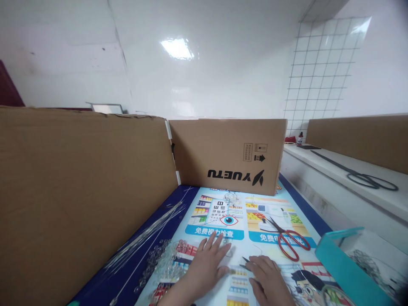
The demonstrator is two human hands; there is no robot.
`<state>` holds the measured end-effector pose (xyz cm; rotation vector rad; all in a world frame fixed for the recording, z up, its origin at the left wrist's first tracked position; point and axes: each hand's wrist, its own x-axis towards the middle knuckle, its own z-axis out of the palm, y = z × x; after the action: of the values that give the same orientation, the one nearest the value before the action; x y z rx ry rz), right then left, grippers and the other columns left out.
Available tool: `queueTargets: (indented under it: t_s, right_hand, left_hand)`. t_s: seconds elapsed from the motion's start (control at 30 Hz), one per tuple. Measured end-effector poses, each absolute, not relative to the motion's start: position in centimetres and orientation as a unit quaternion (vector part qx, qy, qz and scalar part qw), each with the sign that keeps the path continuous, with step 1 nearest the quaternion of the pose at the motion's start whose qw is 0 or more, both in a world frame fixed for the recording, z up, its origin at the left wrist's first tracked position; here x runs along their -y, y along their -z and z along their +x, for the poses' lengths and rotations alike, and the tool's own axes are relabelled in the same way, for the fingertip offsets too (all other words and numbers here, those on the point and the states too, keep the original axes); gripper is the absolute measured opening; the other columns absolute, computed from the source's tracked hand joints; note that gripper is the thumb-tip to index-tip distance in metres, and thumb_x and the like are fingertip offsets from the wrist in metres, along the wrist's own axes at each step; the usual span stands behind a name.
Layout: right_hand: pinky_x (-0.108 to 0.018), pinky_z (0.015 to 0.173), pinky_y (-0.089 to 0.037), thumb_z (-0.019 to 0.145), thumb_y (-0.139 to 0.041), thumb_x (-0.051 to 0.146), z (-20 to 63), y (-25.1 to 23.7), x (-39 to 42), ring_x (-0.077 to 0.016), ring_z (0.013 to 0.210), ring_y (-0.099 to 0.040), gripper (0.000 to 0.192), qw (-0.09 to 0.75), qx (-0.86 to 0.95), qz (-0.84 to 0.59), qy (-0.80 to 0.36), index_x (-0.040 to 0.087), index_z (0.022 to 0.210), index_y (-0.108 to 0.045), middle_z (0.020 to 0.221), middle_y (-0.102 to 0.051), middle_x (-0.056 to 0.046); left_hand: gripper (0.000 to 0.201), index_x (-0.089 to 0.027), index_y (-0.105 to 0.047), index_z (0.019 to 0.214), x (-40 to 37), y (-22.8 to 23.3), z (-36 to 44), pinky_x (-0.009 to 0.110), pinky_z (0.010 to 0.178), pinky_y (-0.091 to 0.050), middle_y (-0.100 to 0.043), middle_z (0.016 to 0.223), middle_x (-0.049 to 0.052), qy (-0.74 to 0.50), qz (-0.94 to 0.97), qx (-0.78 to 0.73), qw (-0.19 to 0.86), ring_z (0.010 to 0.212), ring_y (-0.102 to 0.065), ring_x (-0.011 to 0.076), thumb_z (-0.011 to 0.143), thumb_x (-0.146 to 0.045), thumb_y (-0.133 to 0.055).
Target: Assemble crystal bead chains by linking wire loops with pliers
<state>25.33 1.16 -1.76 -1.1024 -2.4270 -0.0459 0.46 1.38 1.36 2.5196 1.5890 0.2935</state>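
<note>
while left grip (208, 262) spreads beside clear beads (154, 257) | right grip (264, 274) clasps dark tool (246, 260), tips jutting leftward

This looks like a small craft workroom: thin wires (151, 233), clear beads (156, 257) and red-handled scissors (289, 238) lie on the desk (306, 205), near a turquoise-sided box (342, 261) of tangled wire (365, 260). Cardboard panels (79, 178) wall off the desk, with a plain glossy wall (216, 85) rising behind.

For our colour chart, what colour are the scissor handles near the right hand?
The scissor handles are red, seen best in the head view.
</note>
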Motion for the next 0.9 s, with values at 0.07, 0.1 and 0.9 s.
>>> queueTargets:
  t_s: [0.07,0.1,0.9]
  right_hand:
    - [-0.039,0.084,-0.043,0.081,-0.051,0.021,25.4,1.9,-1.3,-0.024,0.103,-0.054,0.034,0.235,0.887,-0.398,0.018,0.028,0.114,-0.056,0.117,-0.06,-0.003]
    - [-0.039,0.084,-0.043,0.081,-0.051,0.021,25.4,1.9,-1.3,-0.024,0.103,-0.054,0.034,0.233,0.887,-0.397,0.017,0.028,0.114,-0.056,0.116,-0.06,-0.004]
    - [-0.037,0.081,-0.042,0.079,-0.05,0.023,25.7,2.3,-1.3,-0.0238,0.102,-0.054,0.037,0.209,0.881,-0.425,-0.005,0.033,0.114,-0.057,0.116,-0.061,-0.001]
  left_hand:
    - [0.061,-0.033,-0.026,0.139,-0.8,-2.0,0.4,0.056,0.106,-0.017,-0.018,0.15,0.005,-0.095,0.84,-0.53,0.076,0.136,-0.01,0.0314,0.085,-0.048,-0.047]
    - [0.061,-0.031,-0.026,0.14,-0.3,-2.1,0.3,0.056,0.106,-0.017,-0.018,0.15,0.006,-0.087,0.839,-0.531,0.081,0.136,-0.011,0.0309,0.085,-0.047,-0.048]
    - [0.056,-0.025,-0.034,0.137,0.1,-1.7,-0.4,0.049,0.106,-0.022,-0.029,0.147,0.009,-0.096,0.814,-0.566,0.093,0.134,-0.023,0.0265,0.085,-0.04,-0.047]
